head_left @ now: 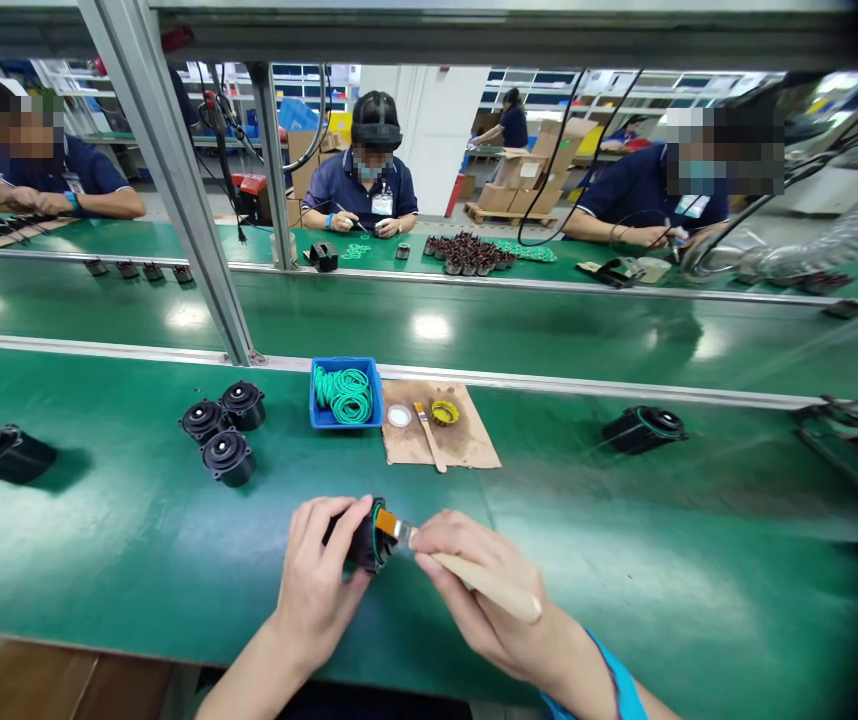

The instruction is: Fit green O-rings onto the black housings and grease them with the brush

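Observation:
My left hand (322, 570) is wrapped round a black cylindrical housing (363, 540), tilted so its end with a green ring faces right. A flat brush (485, 585) with a pale wooden handle is in my right hand (485, 570); its orange-brown bristles touch the housing by the green ring. Beyond my hands, a blue bin (346, 424) holds many green rubber rings (350, 397). Beside it lies a stained cardboard sheet (466, 450) bearing a second brush (429, 437), a yellow-rimmed container (445, 412) and a white round lid (399, 415).
Three black housings (226, 455) stand left of the bin, with more (5, 455) at the far left. Another housing with a green ring (645, 430) lies at right. A metal post (174, 190) and rail cross ahead; co-workers (361, 190) sit beyond the conveyor belt.

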The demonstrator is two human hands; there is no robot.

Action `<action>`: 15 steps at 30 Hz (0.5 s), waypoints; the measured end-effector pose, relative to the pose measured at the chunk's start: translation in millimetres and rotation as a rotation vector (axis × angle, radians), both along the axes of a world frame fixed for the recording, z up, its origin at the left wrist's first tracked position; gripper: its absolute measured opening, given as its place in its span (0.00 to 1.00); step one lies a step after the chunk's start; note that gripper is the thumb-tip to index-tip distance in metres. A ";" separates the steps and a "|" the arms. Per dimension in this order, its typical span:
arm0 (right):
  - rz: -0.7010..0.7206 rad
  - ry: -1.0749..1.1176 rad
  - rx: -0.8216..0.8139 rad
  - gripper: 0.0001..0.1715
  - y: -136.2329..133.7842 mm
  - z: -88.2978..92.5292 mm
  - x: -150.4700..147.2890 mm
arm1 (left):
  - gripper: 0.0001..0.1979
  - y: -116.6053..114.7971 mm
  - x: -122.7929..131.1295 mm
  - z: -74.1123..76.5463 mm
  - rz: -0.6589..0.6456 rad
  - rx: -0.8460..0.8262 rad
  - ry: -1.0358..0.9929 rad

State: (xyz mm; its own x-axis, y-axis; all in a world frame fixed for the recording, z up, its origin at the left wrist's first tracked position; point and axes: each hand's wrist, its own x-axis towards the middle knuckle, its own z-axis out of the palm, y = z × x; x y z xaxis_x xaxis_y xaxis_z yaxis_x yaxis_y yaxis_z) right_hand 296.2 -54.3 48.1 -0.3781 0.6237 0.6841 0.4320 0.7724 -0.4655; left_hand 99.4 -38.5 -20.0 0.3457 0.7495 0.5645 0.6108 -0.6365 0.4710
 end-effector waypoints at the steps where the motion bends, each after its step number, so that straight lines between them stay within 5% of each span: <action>1: -0.008 -0.006 0.001 0.15 1.1 -1.0 -1.4 | 0.31 -0.1 0.0 0.1 0.000 0.005 -0.002; 15: 0.114 -0.141 -0.087 0.13 -13.7 -10.6 -2.6 | 0.33 0.8 2.1 2.8 0.015 -0.083 -0.114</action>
